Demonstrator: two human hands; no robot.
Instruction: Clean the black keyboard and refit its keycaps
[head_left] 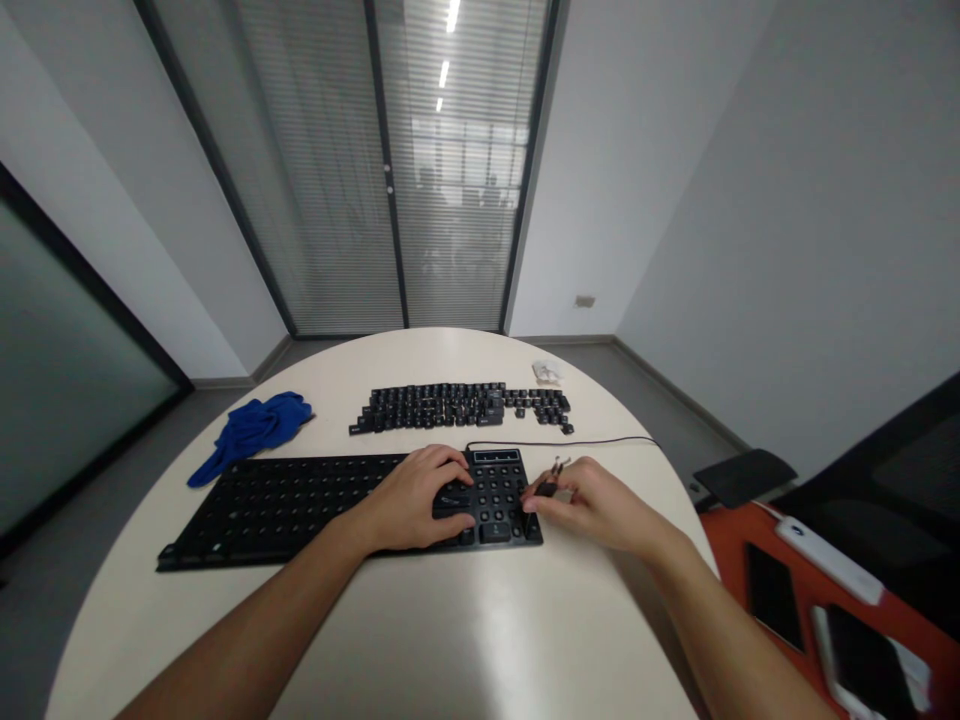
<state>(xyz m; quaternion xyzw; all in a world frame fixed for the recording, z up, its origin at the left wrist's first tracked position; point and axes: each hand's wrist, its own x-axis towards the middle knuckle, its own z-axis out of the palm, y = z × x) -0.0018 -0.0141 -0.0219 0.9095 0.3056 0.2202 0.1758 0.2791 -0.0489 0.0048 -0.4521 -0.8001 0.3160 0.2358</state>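
A black keyboard (300,505) lies across the table, most of its keycaps off and its switch posts bare. A wide keycap (495,531) sits at the bottom of its number pad. My left hand (420,498) rests over the right-middle part of the keyboard, thumb and fingers apart, its palm side hidden. At the number pad's right edge, my right hand (589,505) is closed on a small keycap puller (547,489) with a dark body and thin metal prongs pointing up. Whether a keycap is also between those fingers is hard to make out. Loose black keycaps (431,407) lie in rows beyond the keyboard.
A crumpled blue cloth (259,430) lies at the left. A small clear plastic bag (547,372) is at the back right. The keyboard's cable (585,442) runs off the right edge of the round table (480,640). Phones (774,595) lie on an orange chair seat (720,545).
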